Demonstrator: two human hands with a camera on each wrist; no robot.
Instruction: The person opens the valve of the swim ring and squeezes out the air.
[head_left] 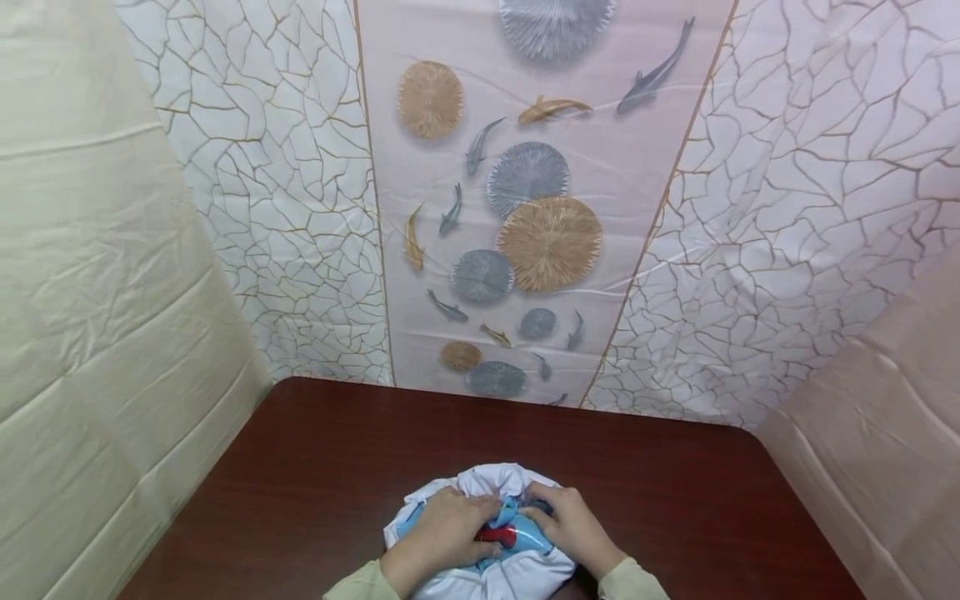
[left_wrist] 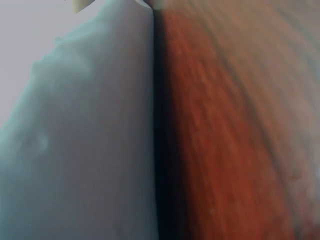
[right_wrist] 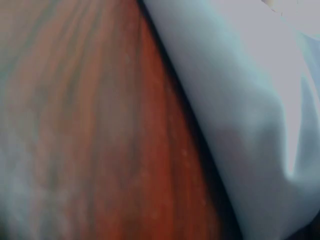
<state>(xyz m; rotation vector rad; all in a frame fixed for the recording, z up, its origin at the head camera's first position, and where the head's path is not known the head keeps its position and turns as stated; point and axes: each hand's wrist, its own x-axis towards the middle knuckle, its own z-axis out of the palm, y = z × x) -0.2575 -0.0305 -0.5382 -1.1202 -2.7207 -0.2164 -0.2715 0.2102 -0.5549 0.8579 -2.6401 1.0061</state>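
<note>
A round white cloth-like bundle [head_left: 501, 478] with a puffy, folded rim lies at the near side of the table. Within its middle show a glossy light blue piece [head_left: 531, 537] and a smaller red piece [head_left: 504, 536]. My left hand [head_left: 448, 527] rests over the left part of the bundle, thumb and fingers apart, with the red piece near the gap. From the right, my right hand [head_left: 573, 525] reaches over the rim, its fingertips at the blue material; I cannot tell whether they pinch it. Both wrist views show the bundle's smooth white side [left_wrist: 100, 130] close up.
The bundle lies on a dark reddish-brown table [head_left: 315, 467] with rounded far corners. Behind it hangs a patterned cloth [head_left: 480, 333] with fish and round motifs. Cream cloth walls [head_left: 97, 333] stand at the left and right.
</note>
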